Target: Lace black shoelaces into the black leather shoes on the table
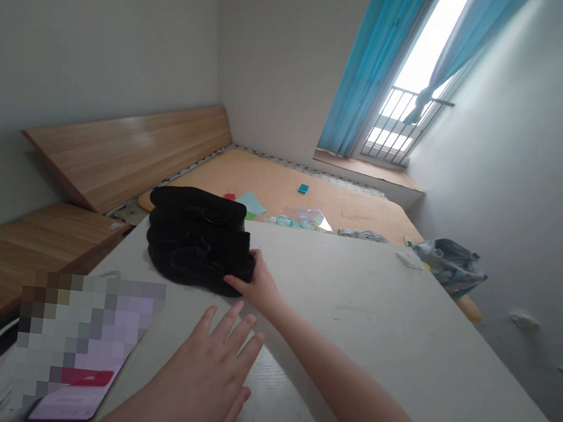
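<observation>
A bulky black bundle point(198, 236), which looks like folded soft clothing in layers, lies at the far left of the white table point(351, 312). My right hand point(255, 282) reaches across and grips its lower right corner, the thumb in front and the fingers partly hidden behind the fabric. Nearer to me, my left hand point(220, 359) hovers above the tabletop, palm down with the fingers spread. It holds nothing and is apart from the bundle.
A phone point(87, 385), partly blurred out, lies at the table's left edge. Beyond the table is a bed point(352, 208) with plastic packets point(311, 219) and a teal item point(303, 188). Jeans-like fabric point(450, 262) sits past the right edge. A wooden headboard point(136, 155) stands left.
</observation>
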A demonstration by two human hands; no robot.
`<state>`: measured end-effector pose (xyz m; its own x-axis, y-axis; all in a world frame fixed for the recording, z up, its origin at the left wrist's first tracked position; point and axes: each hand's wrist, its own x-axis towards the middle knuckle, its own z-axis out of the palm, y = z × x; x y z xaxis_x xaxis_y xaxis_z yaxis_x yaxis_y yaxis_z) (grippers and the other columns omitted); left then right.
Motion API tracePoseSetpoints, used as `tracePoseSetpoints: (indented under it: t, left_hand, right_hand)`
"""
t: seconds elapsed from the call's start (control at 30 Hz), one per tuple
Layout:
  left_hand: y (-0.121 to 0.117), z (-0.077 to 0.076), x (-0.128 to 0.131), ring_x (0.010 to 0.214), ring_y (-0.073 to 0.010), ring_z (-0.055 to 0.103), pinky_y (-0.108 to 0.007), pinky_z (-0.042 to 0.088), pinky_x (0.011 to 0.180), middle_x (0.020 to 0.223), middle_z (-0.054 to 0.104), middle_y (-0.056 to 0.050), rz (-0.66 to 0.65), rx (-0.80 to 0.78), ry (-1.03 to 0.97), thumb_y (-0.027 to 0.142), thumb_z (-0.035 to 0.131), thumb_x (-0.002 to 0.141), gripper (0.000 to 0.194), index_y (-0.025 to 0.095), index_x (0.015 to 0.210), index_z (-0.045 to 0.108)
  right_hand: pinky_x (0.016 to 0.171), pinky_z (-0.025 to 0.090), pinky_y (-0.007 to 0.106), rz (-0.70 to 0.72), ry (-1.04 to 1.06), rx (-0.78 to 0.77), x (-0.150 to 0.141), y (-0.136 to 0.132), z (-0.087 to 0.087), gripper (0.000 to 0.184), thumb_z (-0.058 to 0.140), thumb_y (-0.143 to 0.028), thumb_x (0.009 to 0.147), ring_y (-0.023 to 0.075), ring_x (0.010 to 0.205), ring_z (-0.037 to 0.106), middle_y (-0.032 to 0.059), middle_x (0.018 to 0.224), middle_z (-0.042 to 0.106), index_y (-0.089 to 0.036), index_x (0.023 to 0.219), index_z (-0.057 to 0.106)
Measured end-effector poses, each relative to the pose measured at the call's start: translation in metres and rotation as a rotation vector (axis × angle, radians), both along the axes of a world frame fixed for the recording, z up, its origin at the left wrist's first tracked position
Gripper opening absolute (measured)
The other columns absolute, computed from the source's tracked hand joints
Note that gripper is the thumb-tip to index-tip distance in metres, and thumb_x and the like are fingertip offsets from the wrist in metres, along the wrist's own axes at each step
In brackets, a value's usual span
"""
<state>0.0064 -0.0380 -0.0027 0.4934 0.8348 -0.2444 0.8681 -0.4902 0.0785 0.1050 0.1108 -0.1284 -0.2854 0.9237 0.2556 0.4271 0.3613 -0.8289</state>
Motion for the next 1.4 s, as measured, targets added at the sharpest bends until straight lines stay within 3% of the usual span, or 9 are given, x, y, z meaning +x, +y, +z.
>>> tracePoseSetpoints:
  t: [0.17, 0.33, 0.53, 0.67, 0.73, 0.93, 1.03, 1.17, 1.4]
  left_hand:
    - [0.003, 0.008, 0.000, 0.135, -0.0375, 0.044, -0.060, 0.035, 0.109, 0.145, 0.048, -0.019, 0.012, -0.064, -0.029, 0.026, 0.050, 0.090, 0.049, 0.015, 0.138, 0.055]
    - [0.002, 0.004, -0.002, 0.126, -0.0365, 0.054, -0.057, 0.041, 0.106, 0.136, 0.059, -0.020, -0.004, 0.000, -0.115, 0.025, 0.055, 0.087, 0.048, 0.015, 0.134, 0.059]
    - [0.002, 0.005, -0.007, 0.124, -0.0370, 0.056, -0.058, 0.041, 0.106, 0.132, 0.062, -0.018, 0.001, -0.017, -0.117, 0.023, 0.056, 0.086, 0.048, 0.016, 0.133, 0.059]
    - [0.004, 0.008, -0.005, 0.124, -0.0356, 0.056, -0.056, 0.040, 0.107, 0.132, 0.062, -0.017, 0.008, -0.040, -0.103, 0.022, 0.058, 0.086, 0.049, 0.018, 0.135, 0.058]
    - [0.006, 0.011, -0.003, 0.125, -0.0363, 0.055, -0.057, 0.039, 0.107, 0.134, 0.061, -0.018, 0.006, -0.087, -0.088, 0.021, 0.059, 0.085, 0.051, 0.016, 0.136, 0.057]
    - [0.008, 0.017, -0.004, 0.126, -0.0357, 0.054, -0.057, 0.040, 0.107, 0.134, 0.060, -0.018, -0.002, -0.109, -0.051, 0.022, 0.057, 0.088, 0.050, 0.017, 0.137, 0.055]
    - [0.007, 0.015, -0.007, 0.126, -0.0361, 0.054, -0.059, 0.040, 0.106, 0.135, 0.060, -0.018, -0.005, -0.083, -0.056, 0.023, 0.054, 0.090, 0.049, 0.017, 0.139, 0.054]
    - [0.008, 0.014, -0.007, 0.126, -0.0362, 0.054, -0.058, 0.041, 0.106, 0.137, 0.058, -0.018, 0.006, -0.084, -0.030, 0.024, 0.053, 0.091, 0.051, 0.016, 0.141, 0.051]
    - [0.016, 0.014, -0.003, 0.127, -0.0364, 0.054, -0.057, 0.044, 0.104, 0.141, 0.053, -0.019, 0.028, -0.040, -0.022, 0.020, 0.056, 0.088, 0.053, 0.016, 0.141, 0.051]
  right_hand:
    - [0.094, 0.048, 0.042, 0.026, -0.063, 0.038, -0.036, 0.022, 0.001, 0.066, 0.081, -0.043, 0.070, 0.0271, 0.113, 0.053, 0.0073, 0.109, 0.061, -0.024, 0.124, 0.047]
    - [0.104, 0.038, 0.050, 0.040, -0.120, 0.121, -0.062, 0.030, 0.002, 0.070, 0.077, -0.050, 0.074, 0.0320, 0.117, 0.046, 0.0115, 0.122, 0.054, -0.021, 0.130, 0.046]
    - [0.105, 0.037, 0.049, 0.027, -0.086, 0.200, -0.037, 0.051, -0.002, 0.045, 0.056, -0.038, 0.093, 0.0279, 0.119, 0.046, 0.0104, 0.124, 0.051, -0.025, 0.134, 0.043]
    - [0.108, 0.033, 0.054, -0.046, -0.048, 0.183, -0.026, 0.079, -0.007, 0.060, 0.063, -0.033, 0.089, 0.0328, 0.131, 0.038, 0.0152, 0.139, 0.042, -0.017, 0.141, 0.036]
    - [0.105, 0.037, 0.055, -0.019, -0.045, 0.153, -0.032, 0.090, -0.009, 0.059, 0.069, -0.034, 0.086, 0.0335, 0.129, 0.042, 0.0127, 0.137, 0.047, -0.018, 0.137, 0.044]
    - [0.090, 0.052, 0.047, 0.000, 0.006, 0.078, -0.052, 0.096, -0.010, 0.038, 0.061, -0.035, 0.093, 0.0249, 0.107, 0.061, 0.0094, 0.123, 0.060, -0.017, 0.126, 0.055]
    - [0.084, 0.054, 0.042, -0.047, 0.006, 0.045, -0.038, 0.085, -0.007, 0.040, 0.066, -0.037, 0.089, 0.0225, 0.097, 0.064, 0.0073, 0.112, 0.065, -0.016, 0.122, 0.055]
    - [0.081, 0.053, 0.038, -0.168, -0.014, 0.022, 0.008, 0.049, -0.005, 0.051, 0.072, -0.040, 0.078, 0.0224, 0.093, 0.064, 0.0039, 0.103, 0.067, -0.021, 0.119, 0.048]
    - [0.094, 0.049, 0.047, -0.297, -0.120, 0.094, 0.113, -0.068, 0.006, 0.057, 0.070, -0.035, 0.076, 0.0309, 0.111, 0.060, 0.0116, 0.117, 0.064, -0.021, 0.127, 0.048]
